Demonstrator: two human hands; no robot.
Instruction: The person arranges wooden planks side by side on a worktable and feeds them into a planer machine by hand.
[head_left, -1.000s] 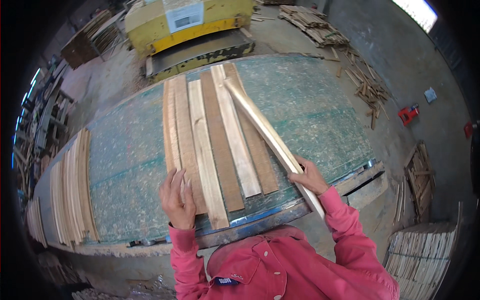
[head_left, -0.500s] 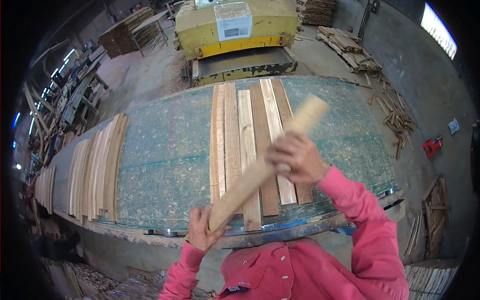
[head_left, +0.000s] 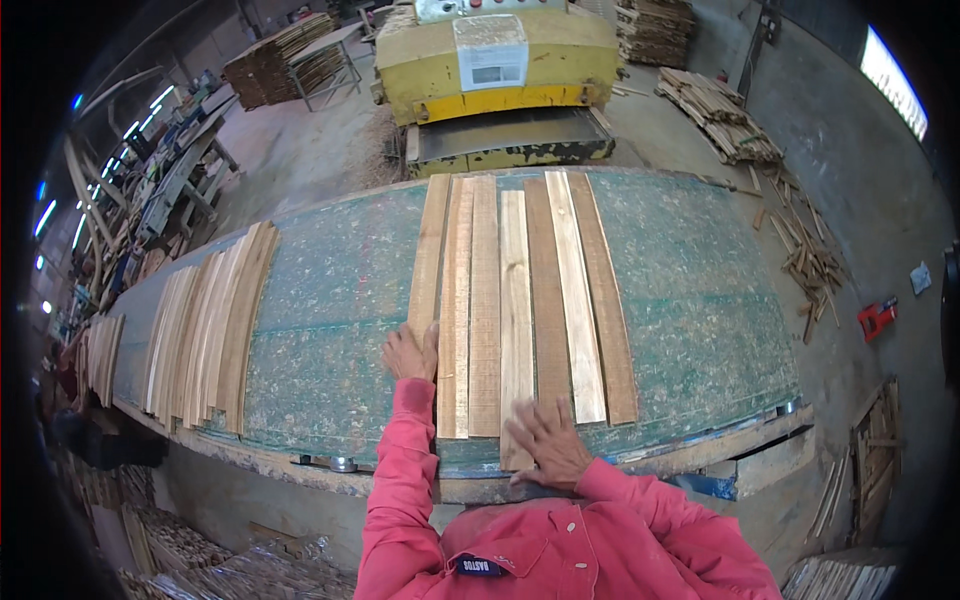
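Several wooden boards lie side by side lengthwise on the green worktable. My left hand (head_left: 410, 352) rests at the near part of the leftmost brown board (head_left: 431, 250), its fingers apart and the thumb over the wood. The board's near end is hidden by that hand and sleeve. My right hand (head_left: 548, 445) is spread over the near end of a pale board (head_left: 516, 300) that sticks out closer to me than its neighbours. Right of it lie a brown board (head_left: 546, 290), a whitish board (head_left: 577, 300) and another brown one (head_left: 607, 310).
Farther left on the worktable (head_left: 330, 300) sit a row of boards (head_left: 210, 340) and a smaller bunch (head_left: 100, 355). A yellow machine (head_left: 500, 65) stands beyond the far edge. Right, on the floor, are scattered wood strips (head_left: 805, 250) and a red tool (head_left: 877, 318).
The board I held slanted in both hands now lies at the left end of the row. My left hand has moved away from me; my right hand has come down toward the near edge.
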